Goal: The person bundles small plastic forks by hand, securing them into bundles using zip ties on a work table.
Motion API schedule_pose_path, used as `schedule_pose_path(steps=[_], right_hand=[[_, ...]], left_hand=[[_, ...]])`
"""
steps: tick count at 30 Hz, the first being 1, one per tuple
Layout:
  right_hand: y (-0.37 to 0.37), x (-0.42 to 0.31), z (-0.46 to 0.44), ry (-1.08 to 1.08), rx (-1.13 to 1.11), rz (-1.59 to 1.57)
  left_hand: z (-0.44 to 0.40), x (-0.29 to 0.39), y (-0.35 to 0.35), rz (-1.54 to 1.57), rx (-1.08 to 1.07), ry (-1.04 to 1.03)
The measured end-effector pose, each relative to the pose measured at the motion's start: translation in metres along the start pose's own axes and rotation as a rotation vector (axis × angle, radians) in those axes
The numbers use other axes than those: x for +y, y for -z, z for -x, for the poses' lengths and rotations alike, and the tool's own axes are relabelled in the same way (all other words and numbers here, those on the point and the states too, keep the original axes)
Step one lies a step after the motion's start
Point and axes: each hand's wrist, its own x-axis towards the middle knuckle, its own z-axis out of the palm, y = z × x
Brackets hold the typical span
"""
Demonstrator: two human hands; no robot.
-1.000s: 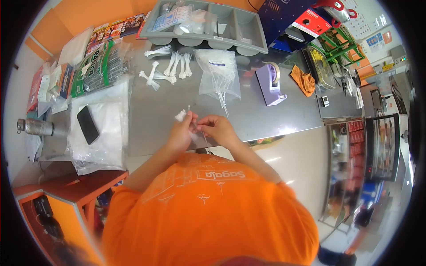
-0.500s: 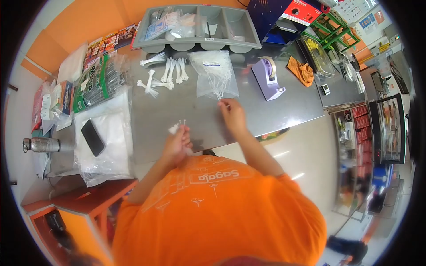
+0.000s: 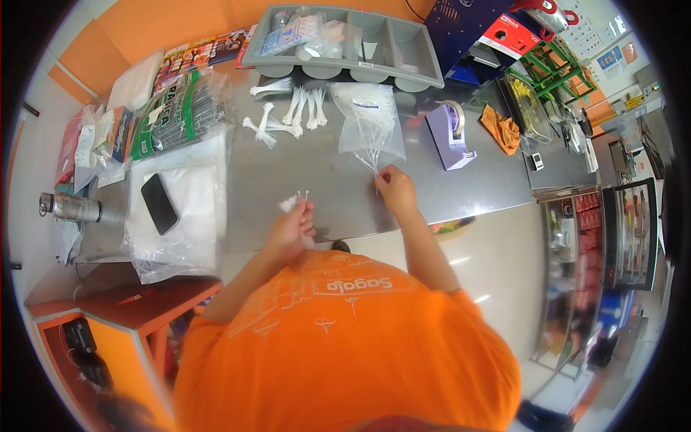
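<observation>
My left hand (image 3: 295,225) is closed around a small bunch of thin white sticks, whose white heads (image 3: 290,204) poke out above the fingers. To its right, my right hand (image 3: 393,189) pinches the end of a thin white stick at the mouth of a clear plastic bag (image 3: 369,122). More of these sticks fan out of that bag. Bundles of white sticks (image 3: 308,108) lie on the metal table (image 3: 288,167) behind my left hand, with other bundles (image 3: 268,128) crossed beside them.
A grey compartment tray (image 3: 403,68) stands at the back. Rightward are a purple tape dispenser (image 3: 449,137) and an orange cloth (image 3: 500,129). On the left lie a phone (image 3: 159,204) on plastic bags, a green-banded pack (image 3: 171,119) and a metal bottle (image 3: 70,207).
My right hand has left my left hand and moved to the bag's mouth, where it now pinches a stick. My left hand stays closed on its bunch. The camera view has shifted slightly.
</observation>
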Motion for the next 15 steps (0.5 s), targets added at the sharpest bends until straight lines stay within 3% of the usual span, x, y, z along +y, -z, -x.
schedule_pose_path(steps=[5,7,10,15], right_hand=[[-0.008,0.016,0.008,-0.078,-0.036,-0.238],[-0.013,0.009,0.014,-0.210,-0.167,-0.597],[-0.023,-0.017,0.033,-0.257,-0.315,-0.861],[-0.057,-0.056,0.058,-0.358,-0.516,-1.073]], left_hand=[[0.000,0.001,0.004,-0.053,-0.008,-0.030],[-0.001,0.004,0.007,-0.075,-0.007,-0.060],[-0.008,0.007,0.011,-0.141,0.043,-0.106],[-0.015,0.012,0.016,-0.130,0.035,-0.192]])
